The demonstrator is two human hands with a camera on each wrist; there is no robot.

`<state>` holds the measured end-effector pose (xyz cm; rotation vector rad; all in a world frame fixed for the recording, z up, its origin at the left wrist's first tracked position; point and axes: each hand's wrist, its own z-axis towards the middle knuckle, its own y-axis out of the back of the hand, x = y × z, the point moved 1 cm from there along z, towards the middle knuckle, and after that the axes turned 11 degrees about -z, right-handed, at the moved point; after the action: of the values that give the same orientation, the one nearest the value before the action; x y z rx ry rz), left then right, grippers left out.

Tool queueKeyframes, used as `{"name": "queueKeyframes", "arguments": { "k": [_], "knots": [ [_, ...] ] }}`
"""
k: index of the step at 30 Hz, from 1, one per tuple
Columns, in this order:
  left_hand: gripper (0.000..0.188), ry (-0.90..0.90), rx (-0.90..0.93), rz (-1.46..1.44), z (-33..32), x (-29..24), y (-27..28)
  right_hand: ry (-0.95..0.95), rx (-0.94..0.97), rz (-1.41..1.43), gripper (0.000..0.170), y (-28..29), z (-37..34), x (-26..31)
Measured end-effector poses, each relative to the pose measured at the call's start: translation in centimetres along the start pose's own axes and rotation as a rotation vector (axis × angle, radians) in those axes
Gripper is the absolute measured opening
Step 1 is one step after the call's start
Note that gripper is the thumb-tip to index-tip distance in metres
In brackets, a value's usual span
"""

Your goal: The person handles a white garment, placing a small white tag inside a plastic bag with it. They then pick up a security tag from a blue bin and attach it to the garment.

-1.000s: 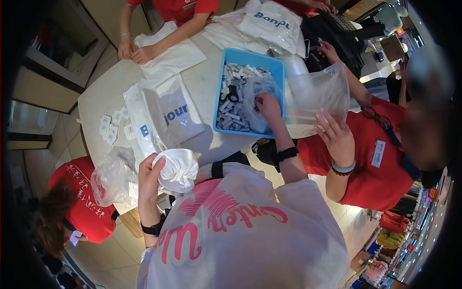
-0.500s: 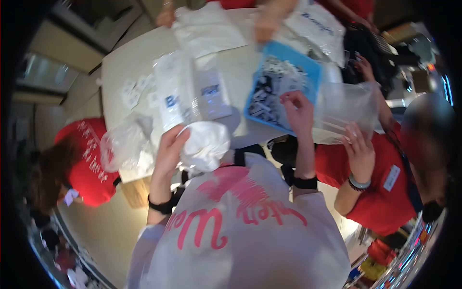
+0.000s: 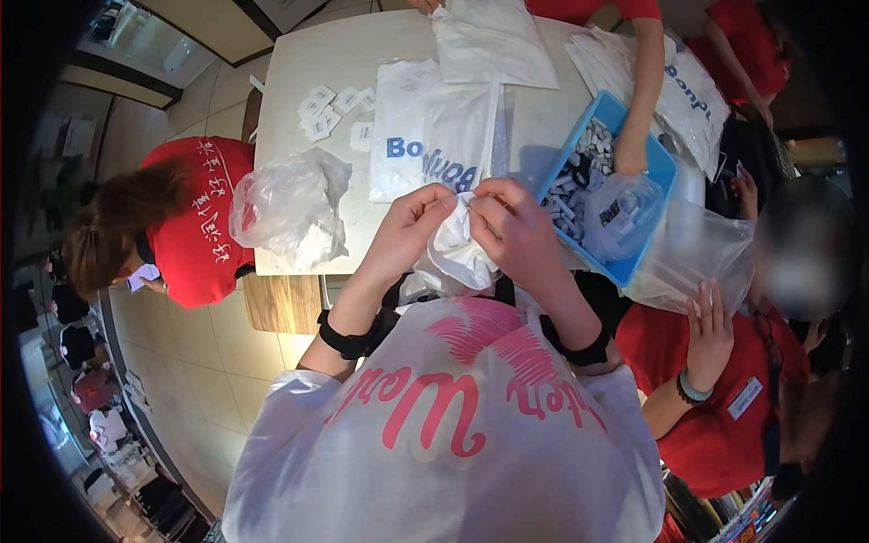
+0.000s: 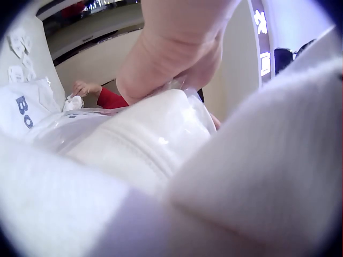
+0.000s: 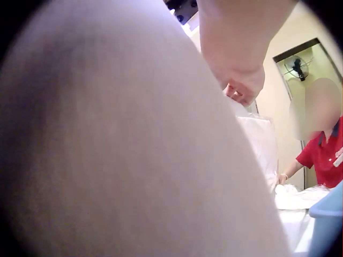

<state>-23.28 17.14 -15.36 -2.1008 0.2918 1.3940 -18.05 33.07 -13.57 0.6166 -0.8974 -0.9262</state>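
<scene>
In the head view, both hands meet in front of the chest, at the near table edge, over a bunched white cloth point(image 3: 460, 252). The left hand point(image 3: 412, 228) pinches its upper left part between thumb and fingers. On the other side, the right hand point(image 3: 518, 233) has its thumb and curled fingers on the top of the cloth, close to the left fingertips. In the left wrist view, the left hand point(image 4: 171, 53) grips a stitched white cloth with clear plastic film over it. Most of the right wrist view is blocked by pale fabric, with the right hand point(image 5: 236, 59) above.
A blue bin point(image 3: 663, 165) of small grey and white pieces stands right, another person's hand point(image 3: 631, 156) inside. Bagged white packages point(image 3: 398, 118) lie ahead, paper tags point(image 3: 319, 113) and a crumpled clear bag point(image 3: 299, 213) to the left. People in red shirts surround the table point(image 3: 299, 68).
My right hand has left the blue bin and come to the white cloth beside my left hand. The head view has turned right to left across the table. Another person's hand now reaches into the bin.
</scene>
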Motion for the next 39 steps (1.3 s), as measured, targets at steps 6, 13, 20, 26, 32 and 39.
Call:
{"name": "queueKeyframes", "arguments": {
  "k": [6, 13, 20, 26, 32, 39],
  "knots": [
    [0.010, -0.034, -0.012, -0.010, -0.3, 0.0, 0.0, 0.011, 0.041, -0.036, 0.016, -0.3, 0.1, 0.1],
    [0.017, -0.151, -0.096, 0.134, -0.3, -0.1, -0.8, 0.008, 0.098, 0.024, 0.015, -0.2, -0.6, -0.3],
    [0.016, -0.134, -0.117, 0.285, -0.8, -0.5, -1.2, -0.252, 0.206, 0.343, 0.012, 1.0, -0.4, -0.3],
    [0.013, -0.135, -0.113, 0.268, -1.0, -0.4, -1.2, -0.365, 0.430, 0.528, 0.014, 1.8, 0.5, -1.0],
    [0.004, -0.267, -0.098, 0.149, -0.3, 0.1, -0.1, -0.284, 0.317, 0.480, 0.017, 1.1, -0.2, -2.5],
    [0.008, -0.130, -0.136, 0.172, -0.4, -0.5, 0.0, -0.244, 0.291, 0.491, 0.014, 2.3, 0.9, -1.3]
  ]
}}
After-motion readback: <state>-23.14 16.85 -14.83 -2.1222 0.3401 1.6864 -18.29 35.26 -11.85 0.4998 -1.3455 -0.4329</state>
